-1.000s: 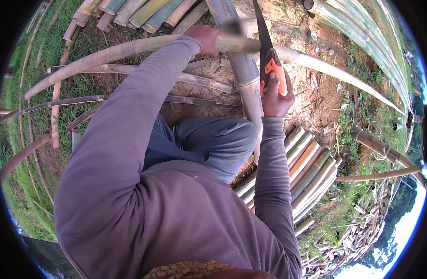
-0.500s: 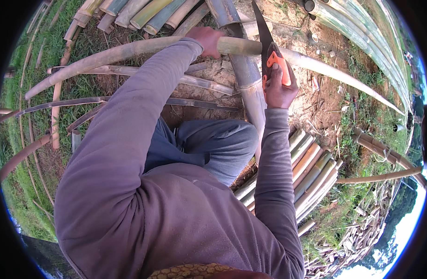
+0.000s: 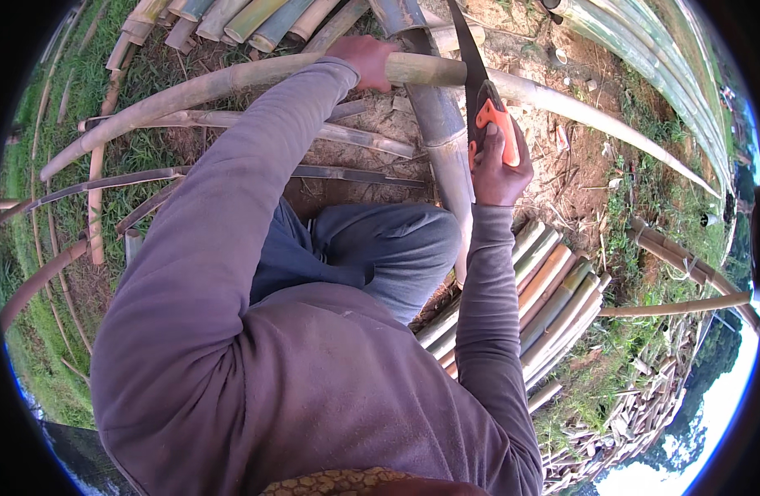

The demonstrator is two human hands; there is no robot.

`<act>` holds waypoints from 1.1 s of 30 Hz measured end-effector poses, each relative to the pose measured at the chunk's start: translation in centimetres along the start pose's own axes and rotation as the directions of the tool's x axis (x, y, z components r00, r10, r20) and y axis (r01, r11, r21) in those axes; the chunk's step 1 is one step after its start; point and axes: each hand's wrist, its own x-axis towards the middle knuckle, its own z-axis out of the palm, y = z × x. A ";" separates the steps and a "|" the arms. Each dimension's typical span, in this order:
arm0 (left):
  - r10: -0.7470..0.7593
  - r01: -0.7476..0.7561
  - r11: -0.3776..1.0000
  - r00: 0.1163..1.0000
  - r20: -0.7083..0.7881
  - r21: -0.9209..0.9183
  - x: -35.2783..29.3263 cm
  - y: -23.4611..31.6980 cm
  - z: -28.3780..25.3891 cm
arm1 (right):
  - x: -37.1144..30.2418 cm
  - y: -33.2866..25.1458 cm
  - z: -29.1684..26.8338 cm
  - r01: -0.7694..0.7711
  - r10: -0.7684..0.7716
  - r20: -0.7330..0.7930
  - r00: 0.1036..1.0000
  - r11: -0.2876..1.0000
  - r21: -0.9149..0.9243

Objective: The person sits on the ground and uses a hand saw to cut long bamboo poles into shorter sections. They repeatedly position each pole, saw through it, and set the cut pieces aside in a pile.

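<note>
A long bamboo pole (image 3: 256,73) runs from left to right in front of me, lying across a thicker grey bamboo pole (image 3: 440,124). My left hand (image 3: 365,63) is closed around the long pole, just left of the crossing. My right hand (image 3: 504,168) grips the orange handle of a hand saw (image 3: 476,73). Its dark blade points away from me and stands against the long pole, a little right of the crossing. How deep the blade sits in the bamboo I cannot tell.
Cut bamboo lengths (image 3: 554,289) lie stacked beside my right arm. More cut lengths (image 3: 256,21) are at the far left, and long green poles (image 3: 636,50) at the far right. Split bamboo strips (image 3: 372,174) lie near my knees. A heap of offcuts (image 3: 628,422) is at lower right.
The saw and my right hand have shifted slightly toward me along the cut. My left hand stays on the pole, which has barely moved.
</note>
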 end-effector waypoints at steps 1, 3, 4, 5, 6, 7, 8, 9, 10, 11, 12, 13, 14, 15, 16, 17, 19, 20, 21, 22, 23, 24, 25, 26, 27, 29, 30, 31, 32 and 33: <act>0.000 0.000 1.000 1.000 0.023 -0.001 0.0 -0.2 -0.2 | 0.3 1.0 0.0 0.040 -0.040 -0.012 0.999 0.999 -0.028; -0.003 0.004 1.000 0.999 0.046 -0.018 -0.8 0.0 0.1 | -2.2 0.7 -0.3 -0.040 0.040 0.000 0.999 0.997 0.069; 0.008 -0.007 1.000 0.999 0.036 -0.024 -1.0 0.0 -0.1 | -4.8 1.8 -1.4 -0.019 0.019 -0.044 0.999 1.000 -0.001; 0.010 -0.009 1.000 1.000 0.021 -0.023 -0.6 -0.6 -0.5 | -7.9 2.2 -2.9 0.044 -0.044 -0.038 0.998 0.999 -0.015; 0.001 0.000 1.000 0.999 0.037 -0.022 -0.7 -0.9 -0.6 | -11.0 2.5 -4.4 0.111 -0.111 -0.027 0.993 0.994 -0.024; -0.002 0.004 1.000 0.998 0.066 -0.029 -0.8 -0.7 -0.6 | -14.4 2.5 -5.9 -0.059 0.061 -0.015 0.998 0.993 0.103; -0.011 0.014 1.000 0.997 0.082 -0.026 -0.6 -0.7 -0.6 | -16.7 3.0 -6.7 -0.017 0.025 -0.057 0.998 0.990 0.138; -0.021 0.021 1.000 0.997 0.070 -0.012 -0.4 -0.5 -0.5 | -16.2 2.8 -6.6 0.006 0.001 -0.051 0.999 0.992 0.122; -0.033 0.033 0.999 0.998 0.057 0.001 -0.4 -0.4 -0.2 | -15.9 2.8 -6.5 0.023 -0.018 -0.046 0.999 0.994 0.107; -0.048 0.048 0.999 0.998 0.043 0.014 -0.6 -0.6 0.1 | -15.2 2.8 -6.3 0.040 -0.037 -0.035 0.999 0.995 0.092; -0.037 0.036 0.999 0.999 0.027 0.027 -0.3 -0.6 0.1 | -11.6 3.2 -4.7 0.061 -0.057 -0.041 0.998 0.992 0.107; -0.029 0.028 0.999 0.999 0.015 0.034 -0.4 -0.2 0.3 | -8.0 3.7 -3.2 0.083 -0.078 -0.043 0.996 0.989 0.124; -0.017 0.017 0.999 1.000 0.005 0.039 -0.8 0.4 0.6 | -3.3 3.6 -1.0 -0.022 0.031 -0.048 0.998 0.986 0.165; 0.001 -0.001 1.000 1.000 0.011 0.021 -0.7 0.9 0.8 | 1.6 2.8 0.4 0.084 -0.085 -0.030 0.996 0.996 -0.025; 0.005 -0.005 1.000 1.000 0.008 0.013 -0.5 0.7 0.8 | 4.2 0.4 2.0 -0.023 0.024 -0.007 1.000 0.994 0.107; 0.009 -0.009 1.000 1.000 -0.001 0.012 -0.3 0.5 -0.1 | 6.1 1.3 1.6 0.118 -0.118 0.025 0.993 0.993 -0.025; -0.003 0.003 1.000 1.000 0.003 0.019 -0.8 0.4 -0.4 | 3.2 0.4 1.6 0.039 -0.039 0.017 0.999 0.999 -0.034; -0.009 0.009 1.000 1.000 0.012 0.018 -1.1 0.5 -0.4 | 0.8 -0.1 0.6 -0.007 0.008 0.014 1.000 0.999 -0.043; 0.008 -0.007 1.000 1.000 -0.011 0.019 -0.7 0.0 -1.0 | -2.1 1.7 -0.8 0.064 -0.065 -0.014 0.998 0.997 -0.046; 0.007 -0.006 1.000 1.000 -0.024 0.011 -0.9 -0.5 -1.0 | -6.1 1.7 -2.6 0.047 -0.047 -0.005 0.999 0.999 -0.024; 0.008 -0.008 1.000 1.000 -0.019 -0.012 -1.5 -0.6 -0.2 | -10.1 1.7 -4.5 0.029 -0.029 -0.004 1.000 1.000 -0.007; 0.014 -0.015 1.000 1.000 -0.025 -0.008 -1.4 -0.9 0.4 | -14.1 1.5 -6.4 0.009 -0.009 -0.004 1.000 1.000 0.008; 0.027 -0.027 1.000 0.999 -0.037 0.008 -1.0 -1.0 0.8 | -17.3 3.2 -7.9 -0.003 0.004 -0.029 1.000 0.998 0.055; 0.041 -0.040 0.999 0.998 -0.047 0.024 -0.8 -1.0 1.1 | -17.7 3.6 -8.1 0.000 0.002 -0.034 0.999 0.998 0.070; 0.030 -0.029 0.999 0.999 -0.040 0.015 -0.8 -0.9 1.1 | -18.1 3.7 -8.1 0.000 0.002 -0.036 0.999 0.997 0.080; 0.021 -0.021 1.000 0.999 -0.034 -0.001 -1.1 -0.3 0.6 | -12.8 2.7 -5.4 0.083 -0.083 -0.002 0.997 0.994 0.072; 0.029 -0.029 1.000 0.998 -0.057 0.005 -1.2 0.0 0.9 | -8.4 4.6 -3.5 0.163 -0.157 -0.078 0.984 0.984 0.073; 0.041 -0.041 0.999 0.996 -0.080 0.010 -1.1 -0.1 1.7 | -3.9 3.6 -1.2 -0.020 0.030 -0.056 0.998 0.985 0.169; 0.056 -0.054 0.998 0.992 -0.111 0.019 -0.9 0.0 1.9 | 1.1 2.4 0.4 0.089 -0.089 -0.021 0.996 0.996 0.009; 0.056 -0.053 0.998 0.994 -0.092 0.032 -0.7 0.4 1.6 | 4.2 1.2 1.3 0.048 -0.048 0.002 0.999 0.999 0.003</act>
